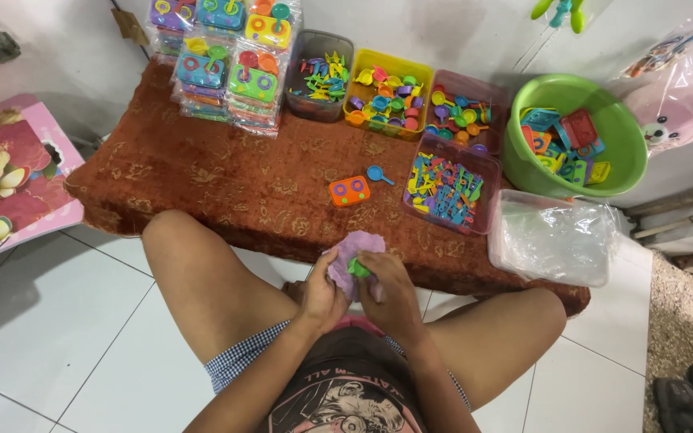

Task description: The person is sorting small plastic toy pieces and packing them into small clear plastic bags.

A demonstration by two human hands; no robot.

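Observation:
My left hand (320,298) and my right hand (391,293) meet in front of my lap, both gripping a lilac toy piece (353,247). A small green toy part (358,268) is pinched against it under my right fingers. Both hands are just at the near edge of a low table covered in rust-brown patterned cloth (202,180). On the cloth beyond my hands lie an orange toy stove (349,191) and a small blue toy pan (378,173).
Bins of small coloured plastic toys line the back: a grey bin (319,76), a yellow bin (385,95), two pink-rimmed bins (449,186). A green basin (575,132) sits at the right. Clear plastic bags (553,238) lie near it. Packed toy sets (226,60) stand back left.

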